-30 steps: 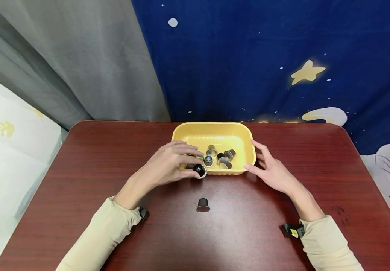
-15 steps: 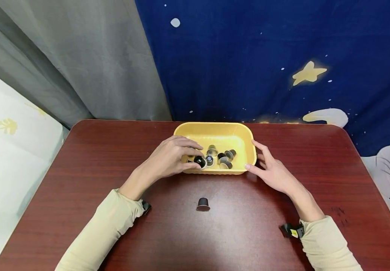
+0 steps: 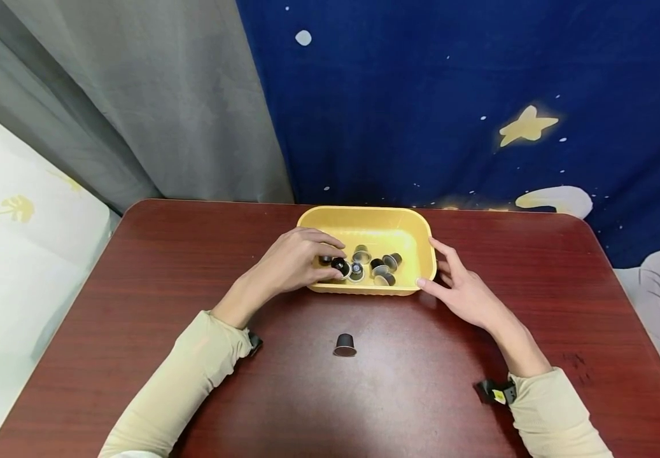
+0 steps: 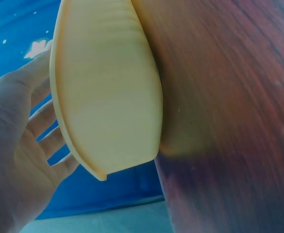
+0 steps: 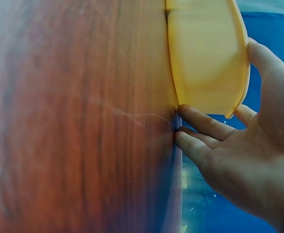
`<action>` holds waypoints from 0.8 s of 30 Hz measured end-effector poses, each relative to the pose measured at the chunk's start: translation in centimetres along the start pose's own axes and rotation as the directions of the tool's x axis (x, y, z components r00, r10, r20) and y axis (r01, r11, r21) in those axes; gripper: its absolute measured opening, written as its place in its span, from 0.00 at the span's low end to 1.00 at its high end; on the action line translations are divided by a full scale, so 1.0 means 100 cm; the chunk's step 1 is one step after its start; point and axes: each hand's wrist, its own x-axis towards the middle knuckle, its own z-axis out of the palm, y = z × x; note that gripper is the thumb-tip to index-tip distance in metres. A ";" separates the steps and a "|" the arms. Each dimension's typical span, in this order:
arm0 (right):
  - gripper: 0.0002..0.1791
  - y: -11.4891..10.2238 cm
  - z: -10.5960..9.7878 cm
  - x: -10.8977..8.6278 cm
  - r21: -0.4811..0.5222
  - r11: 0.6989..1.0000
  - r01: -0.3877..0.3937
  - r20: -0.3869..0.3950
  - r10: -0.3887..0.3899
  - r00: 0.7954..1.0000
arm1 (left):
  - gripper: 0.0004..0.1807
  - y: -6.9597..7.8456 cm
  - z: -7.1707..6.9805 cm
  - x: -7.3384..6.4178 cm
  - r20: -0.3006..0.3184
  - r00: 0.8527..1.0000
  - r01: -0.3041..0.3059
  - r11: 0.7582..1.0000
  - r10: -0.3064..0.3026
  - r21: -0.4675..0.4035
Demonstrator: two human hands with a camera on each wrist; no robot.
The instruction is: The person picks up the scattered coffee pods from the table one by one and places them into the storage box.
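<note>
A yellow plastic bin [image 3: 364,289] stands near the table's far edge, with several dark coffee capsules inside. My left hand [image 3: 289,264] reaches over its left end and pinches a black capsule [image 3: 338,264] low inside, beside a silver-rimmed capsule [image 3: 356,270]. In the left wrist view the bin's outer wall [image 4: 108,87] hides the left fingertips and that capsule. My right hand [image 3: 464,292] rests at the right end, thumb on the rim and fingers spread along the wall; the right wrist view shows fingertips [image 5: 188,111] at its base. One dark capsule [image 3: 344,345] sits on the table in front.
The dark red wooden table [image 3: 410,407] runs around the bin. Behind it hang a grey curtain [image 3: 192,114] and a blue curtain [image 3: 398,114] with stars. More capsules [image 3: 384,267] lie in the bin's middle and right.
My left hand has carried the black capsule from over the bin's front rim down into its left part. The right hand and the capsule on the table have stayed put.
</note>
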 end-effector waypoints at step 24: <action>0.47 0.000 0.001 -0.001 -0.005 1.000 0.014 -0.008 -0.014 1.000 | 0.19 -0.004 0.005 0.019 0.062 0.993 0.100 0.995 -0.099 -0.001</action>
